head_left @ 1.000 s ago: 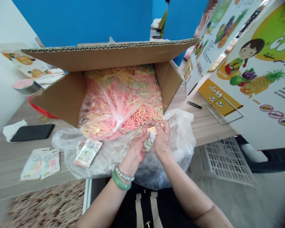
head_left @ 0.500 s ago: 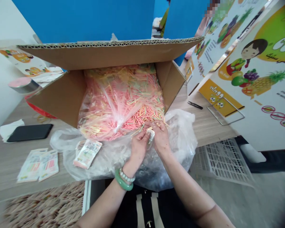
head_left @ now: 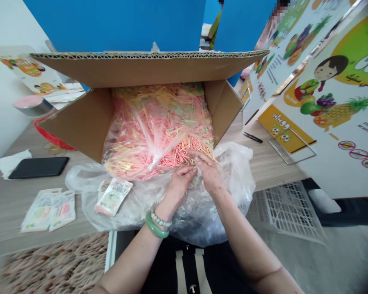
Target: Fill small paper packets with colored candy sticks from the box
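Observation:
An open cardboard box (head_left: 79, 122) holds a clear plastic bag (head_left: 155, 157) full of thin pink, yellow and green sticks (head_left: 187, 149). My left hand (head_left: 180, 181), with a green bangle and a beaded bracelet at the wrist, is closed in a pinch on a small silvery packet (head_left: 199, 173), mostly hidden between the hands. Close beside it, my right hand (head_left: 211, 171) has its fingers bent together at the front edge of the sticks; what they hold is too small to make out. Crumpled clear plastic (head_left: 233, 179) lies beneath both hands.
Printed sachets (head_left: 114, 197) lie on the plastic, with more sachets (head_left: 49, 210) at left. A black phone (head_left: 39, 167) rests behind those. Black tweezers (head_left: 253, 137) lie right of the box. Printed cartons (head_left: 334, 102) stand at right, above a white plastic crate (head_left: 290, 208).
My hands have shifted slightly. The silvery packet shows less between them now, and the right fingers have turned in towards the left fingertips. The camera view has moved a little.

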A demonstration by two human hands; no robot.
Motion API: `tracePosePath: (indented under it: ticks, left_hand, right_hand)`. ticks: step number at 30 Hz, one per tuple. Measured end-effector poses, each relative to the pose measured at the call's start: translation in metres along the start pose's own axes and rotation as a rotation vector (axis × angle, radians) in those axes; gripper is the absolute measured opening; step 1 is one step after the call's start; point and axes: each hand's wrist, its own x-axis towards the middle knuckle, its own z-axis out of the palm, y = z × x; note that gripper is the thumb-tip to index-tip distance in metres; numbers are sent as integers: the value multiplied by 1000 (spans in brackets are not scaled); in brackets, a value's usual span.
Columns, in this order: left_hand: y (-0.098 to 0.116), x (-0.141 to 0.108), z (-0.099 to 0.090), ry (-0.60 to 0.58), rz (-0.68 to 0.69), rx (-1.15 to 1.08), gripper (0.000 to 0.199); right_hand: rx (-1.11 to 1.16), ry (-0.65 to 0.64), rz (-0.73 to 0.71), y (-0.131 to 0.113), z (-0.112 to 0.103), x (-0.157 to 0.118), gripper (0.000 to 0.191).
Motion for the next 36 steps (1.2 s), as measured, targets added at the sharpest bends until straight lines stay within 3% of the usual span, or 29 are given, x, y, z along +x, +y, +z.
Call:
tracePosePath:
  ticks: [5,9,12,17,20,24,27,29,32,36]
  left_hand:
    - [6,6,5,56,93,72,12]
    - [9,8,5,140,64,-99,23]
    - [13,6,2,116,5,-260,36]
    - [21,-9,-7,78,38,-334,36]
    - [24,-21,-15,112,72,-350,33]
    - [28,-43,-28,192,153,-356,28]
    - [33,-61,-41,196,139,-346,30]
    - [36,-74,-51,166,103,-303,34]
    - [40,-91,-66,141,86,-201,34]
    - [49,-111,-90,225,164,-33,30]
  right_hand:
    - [-196,-15,-66,-1,-1,3,32]
    - [-110,27,-69,-13,-4,-2,41]
    - [-55,125,-71,-16,-10,-11,31]
    - [-188,-47,-34,-9,-10,-28,14]
    - [-184,-111,-74,-11,-1,-37,15]
    - [-165,-257,-8,-15,18,-49,29]
    - [-141,-237,7,-8,32,-56,25]
    - [-124,-211,34,0,40,-59,19]
    - [-224,-298,37,9,54,-66,17]
    - [-294,-402,-5,13,79,-82,22]
